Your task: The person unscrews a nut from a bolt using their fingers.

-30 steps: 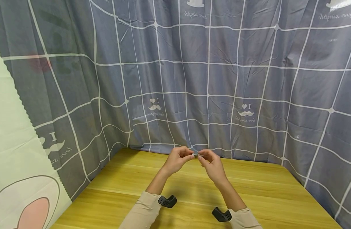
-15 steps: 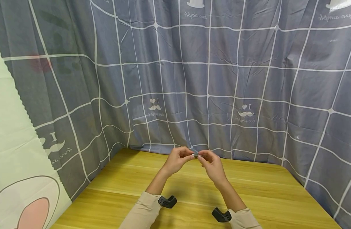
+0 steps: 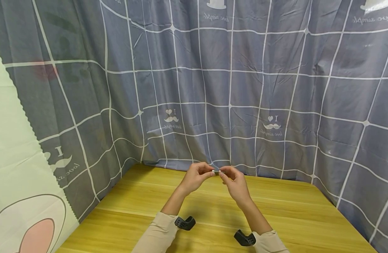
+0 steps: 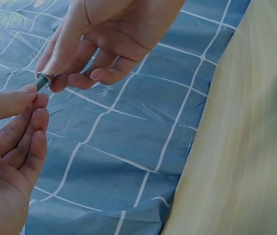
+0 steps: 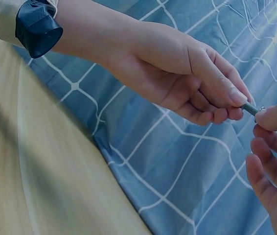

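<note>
My left hand (image 3: 195, 177) pinches a grey threaded bolt (image 4: 41, 82) between thumb and fingertips, hiding that end of it. From the other side my right hand (image 3: 234, 180) pinches a small shiny metal nut (image 4: 47, 78) at the bolt's other end. A short stretch of bare thread shows between the two hands in the right wrist view, where the left thumb (image 5: 236, 96) lies along the bolt. The other fingers of my right hand (image 5: 275, 161) are loosely bent below. Both hands are up near the table's far edge.
A yellow wood-grain table (image 3: 209, 207) spreads below the hands. Grey-blue curtain (image 3: 244, 88) with white grid lines hangs behind and on both sides. A pale green cloth (image 3: 17, 147) hangs at the left. Each wrist carries a black camera mount (image 3: 185, 222).
Both hands keep their place at the bolt. The right fingertips shift slightly at the nut, and the thin bit showing beyond them looks shorter than half a second ago.
</note>
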{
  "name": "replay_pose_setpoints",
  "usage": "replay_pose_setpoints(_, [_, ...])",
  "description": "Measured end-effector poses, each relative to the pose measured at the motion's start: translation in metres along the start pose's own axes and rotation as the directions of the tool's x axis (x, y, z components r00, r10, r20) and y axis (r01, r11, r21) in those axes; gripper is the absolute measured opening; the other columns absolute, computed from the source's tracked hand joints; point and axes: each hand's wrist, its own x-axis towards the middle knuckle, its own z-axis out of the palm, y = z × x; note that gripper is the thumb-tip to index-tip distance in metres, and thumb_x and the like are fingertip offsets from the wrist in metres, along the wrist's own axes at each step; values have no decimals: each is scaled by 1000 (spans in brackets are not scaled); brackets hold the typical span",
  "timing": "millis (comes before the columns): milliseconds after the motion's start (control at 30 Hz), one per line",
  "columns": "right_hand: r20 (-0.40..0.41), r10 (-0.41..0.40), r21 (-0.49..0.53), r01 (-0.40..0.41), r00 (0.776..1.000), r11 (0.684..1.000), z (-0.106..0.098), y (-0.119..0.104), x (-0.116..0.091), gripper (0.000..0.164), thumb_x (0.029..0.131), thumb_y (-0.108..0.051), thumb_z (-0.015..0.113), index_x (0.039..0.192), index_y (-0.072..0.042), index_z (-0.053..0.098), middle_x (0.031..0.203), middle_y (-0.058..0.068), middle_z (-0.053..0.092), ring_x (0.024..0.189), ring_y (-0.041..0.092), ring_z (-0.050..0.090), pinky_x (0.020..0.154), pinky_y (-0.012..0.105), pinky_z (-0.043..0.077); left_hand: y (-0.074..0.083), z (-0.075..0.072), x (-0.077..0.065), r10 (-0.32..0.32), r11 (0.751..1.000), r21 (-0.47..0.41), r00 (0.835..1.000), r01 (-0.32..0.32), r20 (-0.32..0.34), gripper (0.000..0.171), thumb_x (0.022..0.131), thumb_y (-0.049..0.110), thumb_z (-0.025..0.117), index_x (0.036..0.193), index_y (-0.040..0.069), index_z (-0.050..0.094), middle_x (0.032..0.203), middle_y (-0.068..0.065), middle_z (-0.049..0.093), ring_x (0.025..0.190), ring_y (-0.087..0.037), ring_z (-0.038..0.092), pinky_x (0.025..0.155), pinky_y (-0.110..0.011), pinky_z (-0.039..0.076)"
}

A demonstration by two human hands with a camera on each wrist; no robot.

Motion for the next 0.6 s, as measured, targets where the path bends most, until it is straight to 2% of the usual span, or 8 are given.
replay_pose_setpoints(133, [5, 4, 12, -4, 1000, 1000, 0, 0, 0, 19, 100, -4, 69, 119, -1, 69, 116, 16, 68, 102, 33, 66, 80, 29, 55, 0, -1, 0, 1, 1000, -5, 1000, -1, -4, 13, 96, -9, 68, 105, -18, 69, 96, -26, 73, 75, -2, 62, 68, -34, 54])
replay_pose_setpoints(267, [-12, 32, 4, -32, 999, 999, 0, 0, -1, 20, 103, -12, 68, 119, 0, 70, 112, 16, 69, 96, 25, 65, 78, 29, 55, 0, -1, 0, 3, 1000, -11, 1000, -3, -2, 13, 96, -9, 68, 105, -18, 69, 95, -27, 72, 74, -2, 61, 65, -25, 49])
replay_pose_setpoints(433, [-2, 17, 3, -17, 1000, 1000, -1, 0, -1, 16, 103, -11, 67, 112, 1, 72, 106, 17, 70, 95, 30, 64, 78, 30, 55, 0, 0, 0, 8, 1000, -12, 1000, -8, -2, 12, 96, -8, 68, 104, -16, 70, 96, -27, 72, 75, -2, 63, 65, -25, 49])
replay_pose_setpoints(600, [17, 3, 21, -4, 1000, 1000, 0, -2, -1, 18, 100, -5, 70, 118, -2, 68, 115, 18, 68, 102, 33, 65, 81, 29, 55, 0, -2, 0, 10, 1000, -5, 1000, -10, 1, 11, 96, -8, 68, 105, -15, 71, 97, -26, 72, 76, -3, 63, 68, -26, 52])
